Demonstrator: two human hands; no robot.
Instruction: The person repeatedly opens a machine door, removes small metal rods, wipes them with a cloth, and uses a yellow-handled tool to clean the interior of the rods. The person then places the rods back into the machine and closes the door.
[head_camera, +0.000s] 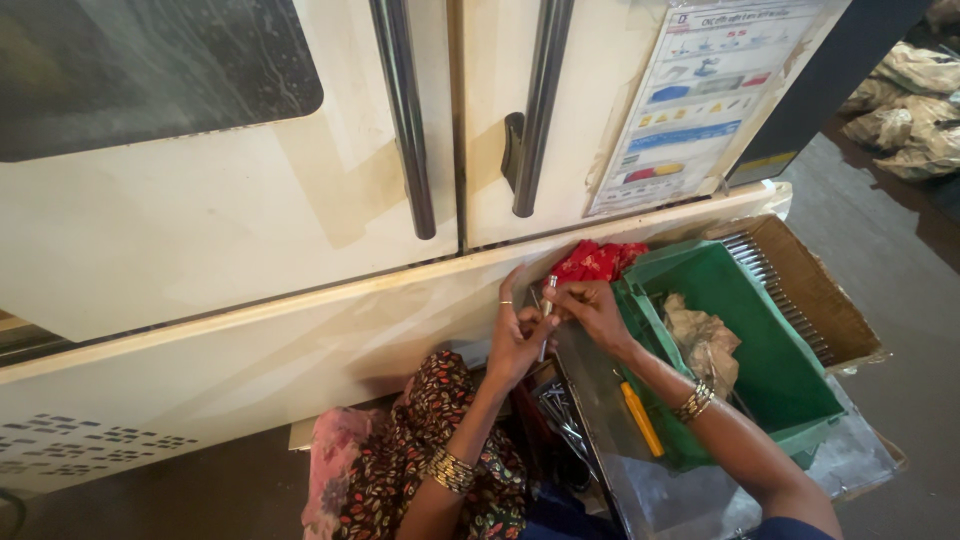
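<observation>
My left hand (518, 335) and my right hand (592, 310) meet in front of a cream machine panel (300, 340). Between their fingertips they hold a small thin metal rod (548, 300) with a pale tip, standing nearly upright. Both wrists wear metal bangles, and a ring sits on a left finger. Just behind the right hand lies a red cloth (597, 260). Below the hands, a pile of similar thin metal parts (558, 410) lies in a dark tray, partly hidden by my arms.
A green plastic bin (790, 370) with a crumpled rag (705, 340) stands right, inside a cardboard box (830, 300) lined with a row of metal rods. A yellow-handled tool (641, 418) lies on a clear plastic sheet. Machine doors with dark handles (530, 110) rise ahead. Filled sacks (910, 110) sit far right.
</observation>
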